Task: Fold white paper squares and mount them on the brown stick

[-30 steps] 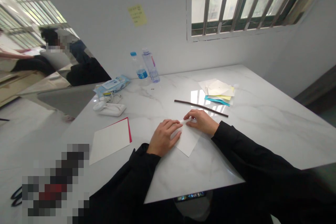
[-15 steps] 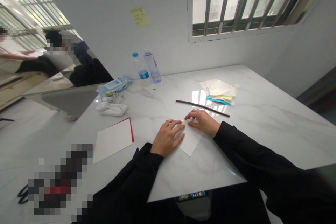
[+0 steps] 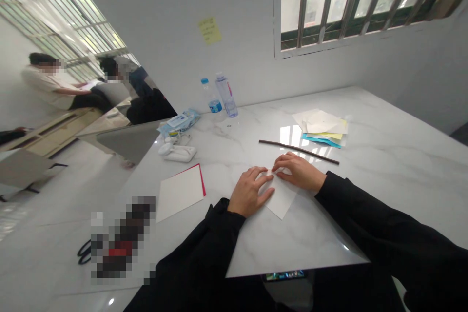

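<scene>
A white sheet of paper [image 3: 282, 201] lies on the marble-patterned table with one corner pointing toward me. My left hand [image 3: 251, 191] rests on its left side, thumb and fingertips holding it against the tabletop. At the far corner, the bent fingers of my right hand [image 3: 297, 171] meet the paper, close to my left fingertips. The fingers partly cover that corner, so any crease there is hard to make out. Just beyond my right hand lies a thin dark brown stick [image 3: 298, 151].
Stacked coloured and white papers [image 3: 321, 126] lie at the back right. To the left are white sheets over a red one [image 3: 181, 192], a white device [image 3: 179, 152], a wipes pack [image 3: 181, 121] and two bottles [image 3: 227, 97]. Black-handled scissors [image 3: 84, 252] lie nearer me. Two people sit far left.
The whole view has swung left, so everything appears further right. Both hands stay on the paper in nearly the same pose, fingertips still at its far corner.
</scene>
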The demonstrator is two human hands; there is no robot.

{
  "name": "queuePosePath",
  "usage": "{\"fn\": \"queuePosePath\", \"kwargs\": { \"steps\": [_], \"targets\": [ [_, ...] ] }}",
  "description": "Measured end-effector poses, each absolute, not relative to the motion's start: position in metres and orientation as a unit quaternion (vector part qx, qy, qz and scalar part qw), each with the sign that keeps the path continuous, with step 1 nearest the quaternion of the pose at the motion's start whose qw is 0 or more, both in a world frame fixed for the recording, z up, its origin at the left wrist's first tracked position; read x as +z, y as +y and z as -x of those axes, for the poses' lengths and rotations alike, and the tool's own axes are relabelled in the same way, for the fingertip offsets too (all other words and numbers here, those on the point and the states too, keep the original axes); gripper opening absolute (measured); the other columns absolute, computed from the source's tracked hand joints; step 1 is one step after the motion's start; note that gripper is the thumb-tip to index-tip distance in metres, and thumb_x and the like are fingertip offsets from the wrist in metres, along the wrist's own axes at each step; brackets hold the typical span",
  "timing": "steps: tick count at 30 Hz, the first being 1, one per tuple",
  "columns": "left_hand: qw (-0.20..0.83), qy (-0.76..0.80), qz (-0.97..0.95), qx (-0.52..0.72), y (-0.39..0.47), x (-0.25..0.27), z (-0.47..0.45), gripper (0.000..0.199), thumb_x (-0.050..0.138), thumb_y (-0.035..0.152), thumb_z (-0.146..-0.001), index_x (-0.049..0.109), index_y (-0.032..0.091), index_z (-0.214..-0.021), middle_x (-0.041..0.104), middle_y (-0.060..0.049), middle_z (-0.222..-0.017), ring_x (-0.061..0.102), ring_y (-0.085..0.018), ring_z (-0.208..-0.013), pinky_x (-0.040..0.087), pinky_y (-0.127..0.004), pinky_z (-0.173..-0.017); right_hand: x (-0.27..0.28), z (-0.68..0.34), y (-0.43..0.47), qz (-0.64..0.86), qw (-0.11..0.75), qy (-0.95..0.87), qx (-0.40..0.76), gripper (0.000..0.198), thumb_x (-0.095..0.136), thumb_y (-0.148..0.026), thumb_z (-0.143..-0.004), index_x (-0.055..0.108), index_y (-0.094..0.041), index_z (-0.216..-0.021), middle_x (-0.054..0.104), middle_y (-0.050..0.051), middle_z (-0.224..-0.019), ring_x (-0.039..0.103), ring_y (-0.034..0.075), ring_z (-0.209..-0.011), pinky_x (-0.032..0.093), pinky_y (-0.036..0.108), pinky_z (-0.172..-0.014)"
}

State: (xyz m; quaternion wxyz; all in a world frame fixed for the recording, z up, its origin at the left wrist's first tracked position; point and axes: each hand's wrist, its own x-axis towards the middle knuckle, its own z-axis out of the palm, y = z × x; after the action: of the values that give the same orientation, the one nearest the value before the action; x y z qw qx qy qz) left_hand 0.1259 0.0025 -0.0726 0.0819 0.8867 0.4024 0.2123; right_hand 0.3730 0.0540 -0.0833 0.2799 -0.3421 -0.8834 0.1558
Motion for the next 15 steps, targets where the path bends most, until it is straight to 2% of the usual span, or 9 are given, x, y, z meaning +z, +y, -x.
{"fn": "queuePosePath", "kwargs": {
  "steps": [2, 6, 8, 11, 15],
  "targets": [
    [0.089, 0.410, -0.883, 0.208, 0.001, -0.073, -0.126, 0.029, 0.073, 0.034, -0.099, 0.072, 0.026, -0.127, 0.067, -0.008, -0.140, 0.060, -0.029, -0.132, 0.048, -0.051, -0.115, -0.084, -0.379, 0.056, 0.340, 0.275, -0.884, 0.164, 0.013, 0.068, -0.017, -0.098, 0.079, -0.024, -0.099, 0.077, 0.007, -0.106, 0.069, 0.023, -0.096, 0.056, 0.040, -0.092],
    [0.096, 0.414, -0.882, 0.203, -0.002, -0.074, -0.125, 0.030, 0.074, 0.035, -0.099, 0.072, 0.025, -0.127, 0.067, -0.009, -0.139, 0.059, -0.029, -0.133, 0.048, -0.050, -0.115, -0.084, -0.388, 0.057, 0.354, 0.271, -0.880, 0.163, 0.014, 0.067, -0.019, -0.099, 0.079, -0.024, -0.096, 0.078, 0.007, -0.104, 0.071, 0.025, -0.099, 0.056, 0.042, -0.093],
    [0.098, 0.412, -0.882, 0.205, -0.002, -0.075, -0.125, 0.031, 0.074, 0.036, -0.099, 0.072, 0.025, -0.127, 0.067, -0.010, -0.139, 0.059, -0.029, -0.133, 0.048, -0.051, -0.114, -0.083, -0.387, 0.055, 0.360, 0.285, -0.873, 0.163, 0.014, 0.068, -0.022, -0.099, 0.080, -0.025, -0.106, 0.078, 0.008, -0.110, 0.071, 0.027, -0.103, 0.057, 0.045, -0.095],
    [0.101, 0.411, -0.881, 0.210, -0.001, -0.075, -0.126, 0.030, 0.074, 0.036, -0.098, 0.072, 0.026, -0.127, 0.067, -0.009, -0.139, 0.059, -0.030, -0.132, 0.048, -0.052, -0.114, -0.084, -0.379, 0.051, 0.350, 0.291, -0.875, 0.166, 0.026, 0.069, -0.023, -0.099, 0.078, -0.027, -0.123, 0.077, 0.010, -0.118, 0.070, 0.028, -0.109, 0.058, 0.048, -0.099],
    [0.105, 0.413, -0.880, 0.209, -0.001, -0.075, -0.126, 0.032, 0.074, 0.035, -0.098, 0.072, 0.026, -0.128, 0.066, -0.009, -0.140, 0.059, -0.030, -0.133, 0.048, -0.052, -0.114, -0.086, -0.372, 0.049, 0.340, 0.269, -0.889, 0.150, 0.026, 0.069, -0.021, -0.100, 0.080, -0.028, -0.122, 0.076, 0.010, -0.116, 0.070, 0.029, -0.108, 0.058, 0.049, -0.098]
  ]
}}
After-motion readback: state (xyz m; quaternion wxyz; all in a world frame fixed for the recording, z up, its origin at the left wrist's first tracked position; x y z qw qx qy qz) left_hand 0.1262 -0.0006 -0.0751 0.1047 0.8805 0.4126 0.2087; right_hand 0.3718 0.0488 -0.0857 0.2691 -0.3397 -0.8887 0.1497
